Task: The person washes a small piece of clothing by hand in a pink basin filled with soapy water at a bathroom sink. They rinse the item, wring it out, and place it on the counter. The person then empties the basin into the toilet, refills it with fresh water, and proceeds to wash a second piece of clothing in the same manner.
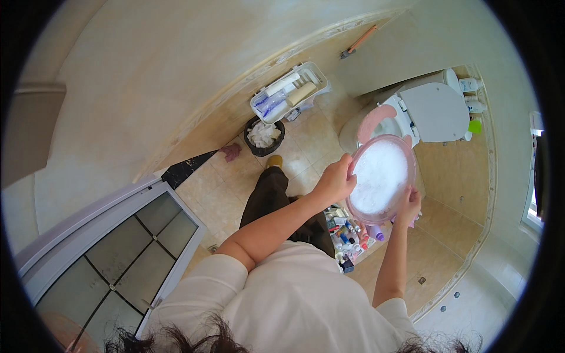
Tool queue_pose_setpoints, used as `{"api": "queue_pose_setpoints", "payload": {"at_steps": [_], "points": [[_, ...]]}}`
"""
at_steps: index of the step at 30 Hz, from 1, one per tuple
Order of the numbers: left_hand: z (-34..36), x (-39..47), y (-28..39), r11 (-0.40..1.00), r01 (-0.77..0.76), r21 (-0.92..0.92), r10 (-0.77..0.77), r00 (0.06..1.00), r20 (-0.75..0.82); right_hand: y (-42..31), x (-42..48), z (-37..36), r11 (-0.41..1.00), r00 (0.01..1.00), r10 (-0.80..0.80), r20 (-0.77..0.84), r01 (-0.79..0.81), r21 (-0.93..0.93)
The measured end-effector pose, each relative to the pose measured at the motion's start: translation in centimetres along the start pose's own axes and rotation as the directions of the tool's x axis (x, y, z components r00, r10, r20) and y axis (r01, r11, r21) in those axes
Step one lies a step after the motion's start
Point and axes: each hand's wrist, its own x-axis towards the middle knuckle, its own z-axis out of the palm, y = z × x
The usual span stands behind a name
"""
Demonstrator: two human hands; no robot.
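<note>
Both my hands hold a translucent pink basin (pixel 353 211) filled with white suds (pixel 382 176). My left hand (pixel 337 181) grips its left rim, thumb over the edge. On the lower right rim, my right hand (pixel 409 205) has its fingers closed around the edge. Beyond the basin stands a toilet with its white lid (pixel 437 112) raised. A pink cover (pixel 375 122) lies on the seat, and the basin hides part of it.
Several bottles and tubes (pixel 348 236) crowd a surface below the basin. A lined trash bin (pixel 265 137) with crumpled paper stands beside a white rack (pixel 289 92) holding packages. A glass-paned door (pixel 119 264) is at left. Bottles (pixel 474 106) stand behind the toilet; a pink cloth (pixel 231 152) lies on the floor.
</note>
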Motion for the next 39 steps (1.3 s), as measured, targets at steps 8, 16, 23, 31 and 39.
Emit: {"api": "queue_pose_setpoints", "payload": {"at_steps": [8, 16, 23, 31, 39], "points": [[1.2, 1.0, -0.1, 0.999, 0.009, -0.035, -0.01, 1.0, -0.018, 2.1, 1.3, -0.8, 0.997, 1.0, 0.019, -0.022, -0.017, 0.079], [1.8, 1.2, 0.8, 0.995, 0.019, -0.093, -0.015, 0.999, 0.04, 3.1, 0.9, -2.2, 1.0, 0.999, 0.015, -0.046, -0.014, 0.015], [4.8, 3.0, -0.6, 0.999, 0.031, 0.037, -0.035, 0.994, 0.105, 3.0, 0.9, -2.9, 0.994, 0.988, 0.107, -0.113, -0.105, 0.022], [9.7, 7.7, -3.9, 0.984, -0.032, 0.173, -0.013, 0.968, 0.252, 9.4, 3.1, -3.1, 0.979, 0.967, 0.186, -0.173, -0.168, 0.115], [16.5, 13.2, -7.1, 0.939, 0.127, 0.32, -0.227, 0.927, 0.298, 15.4, 6.9, -2.1, 0.951, 0.949, 0.29, -0.122, -0.3, -0.072]]}}
